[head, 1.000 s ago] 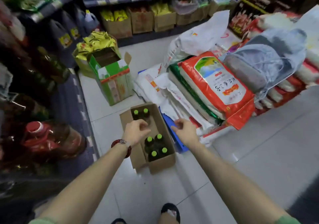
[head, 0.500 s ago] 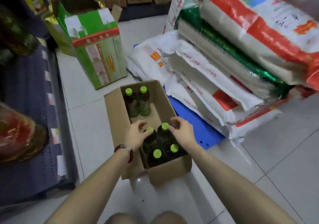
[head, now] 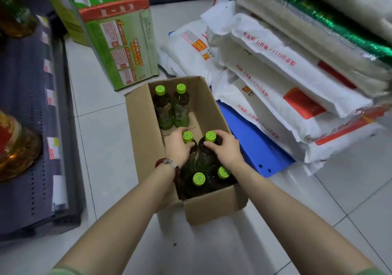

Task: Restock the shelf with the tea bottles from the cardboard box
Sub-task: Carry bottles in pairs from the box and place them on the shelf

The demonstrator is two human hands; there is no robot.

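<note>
Both bare forearms extend from the near edge toward the centre, converging. The left hand (head: 178, 147), a red bead bracelet (head: 167, 164) at its wrist, and the right hand (head: 228, 149) are each curled closed, fingers pointing inward.

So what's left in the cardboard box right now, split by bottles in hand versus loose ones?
Tea bottles gripped, one by the left hand and one by the right hand: 2
Tea bottles standing free in the cardboard box: 4
Total: 6
</note>
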